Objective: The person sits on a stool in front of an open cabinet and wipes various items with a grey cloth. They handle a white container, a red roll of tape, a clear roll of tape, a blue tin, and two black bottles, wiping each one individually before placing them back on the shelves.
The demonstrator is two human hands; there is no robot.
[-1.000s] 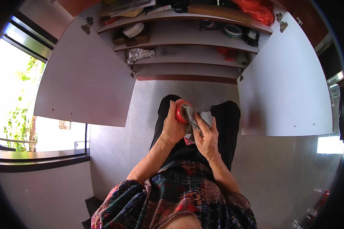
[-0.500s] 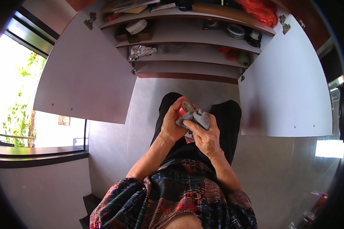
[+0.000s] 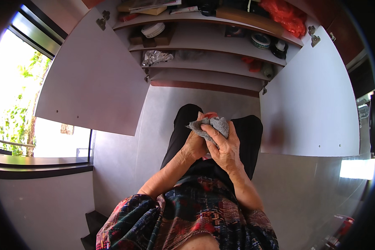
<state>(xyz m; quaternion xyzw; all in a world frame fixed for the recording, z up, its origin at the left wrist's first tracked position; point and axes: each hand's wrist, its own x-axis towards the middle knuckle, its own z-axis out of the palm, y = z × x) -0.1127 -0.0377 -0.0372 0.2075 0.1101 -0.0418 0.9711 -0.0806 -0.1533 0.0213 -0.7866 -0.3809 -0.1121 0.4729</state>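
My left hand (image 3: 195, 146) is closed around a small red rounded object (image 3: 211, 114), held above my lap between my knees. Only the red upper rim of that object shows; a grey cloth (image 3: 216, 123) covers the rest, so its kind is hard to make out. My right hand (image 3: 225, 151) grips the cloth, pressing it with thumb and fingers against the object. Both hands touch in the middle, and the left fingers are partly hidden beneath the cloth.
Ahead stands a shelved cabinet (image 3: 221, 77) with its left door (image 3: 93, 79) and right door (image 3: 312, 104) swung wide. Its shelves hold a red plastic bag (image 3: 284, 16), a white roll (image 3: 153, 29), a tape roll (image 3: 260, 40) and crumpled foil (image 3: 156, 57). A window (image 3: 21, 96) is at left.
The grey cloth has moved up and over the red object, hiding its pale oval face, which showed before. My left hand has turned with it. The view has shifted slightly.
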